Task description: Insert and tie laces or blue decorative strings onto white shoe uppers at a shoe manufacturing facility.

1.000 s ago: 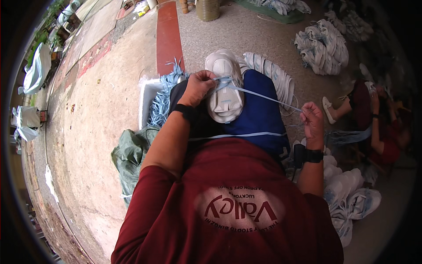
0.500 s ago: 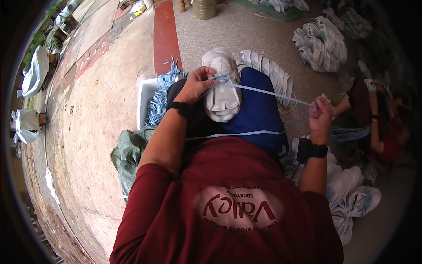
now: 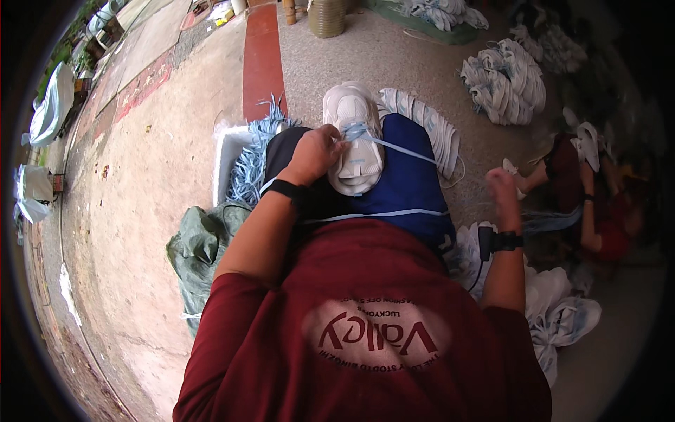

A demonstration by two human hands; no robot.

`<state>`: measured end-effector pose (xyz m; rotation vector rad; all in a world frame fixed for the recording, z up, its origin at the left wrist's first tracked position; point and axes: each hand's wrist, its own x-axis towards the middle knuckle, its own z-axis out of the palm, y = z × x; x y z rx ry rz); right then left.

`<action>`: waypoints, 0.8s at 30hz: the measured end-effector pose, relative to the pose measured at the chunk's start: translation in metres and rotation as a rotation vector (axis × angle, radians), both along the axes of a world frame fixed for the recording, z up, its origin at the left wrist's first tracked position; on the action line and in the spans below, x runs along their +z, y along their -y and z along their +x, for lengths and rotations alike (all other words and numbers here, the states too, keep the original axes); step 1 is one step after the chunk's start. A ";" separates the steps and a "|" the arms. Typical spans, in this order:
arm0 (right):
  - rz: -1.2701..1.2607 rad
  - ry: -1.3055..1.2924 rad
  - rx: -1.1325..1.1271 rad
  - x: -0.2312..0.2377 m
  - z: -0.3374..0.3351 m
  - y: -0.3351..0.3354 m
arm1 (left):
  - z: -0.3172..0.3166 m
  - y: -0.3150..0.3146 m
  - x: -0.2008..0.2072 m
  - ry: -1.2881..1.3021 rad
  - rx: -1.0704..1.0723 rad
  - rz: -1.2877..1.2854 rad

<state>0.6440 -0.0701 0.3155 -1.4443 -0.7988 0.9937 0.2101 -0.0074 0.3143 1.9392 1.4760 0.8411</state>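
A white sneaker (image 3: 360, 172) rests on my lap, its toe pointing away from me. A flat light-blue shoelace (image 3: 404, 149) runs through its upper eyelets and trails right over my blue trouser leg; another stretch lies across my lap. My left hand (image 3: 320, 151) is at the sneaker's left side, thumb and fingers pinched on the lace beside the eyelets; the fingertips are partly hidden. Out to the right, my right hand (image 3: 503, 193) is raised, apart from the sneaker. Motion blurs its fingers, and no lace shows clearly in it.
Left of my legs stand a white foam box (image 3: 223, 158) of blue laces (image 3: 249, 169) and a green sack (image 3: 197, 243). A row of white shoe pieces (image 3: 439, 137) lies beyond my right knee. Shoe piles (image 3: 503, 81) stand farther off. At right, another person (image 3: 612, 204) handles a shoe.
My right hand has opened away from the taut lace, which now droops over my trouser leg. My left hand has slid slightly down along the sneaker's side.
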 end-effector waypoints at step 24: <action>0.549 1.365 0.759 0.001 -0.194 -0.081 | -0.034 0.000 0.005 -0.333 0.004 0.432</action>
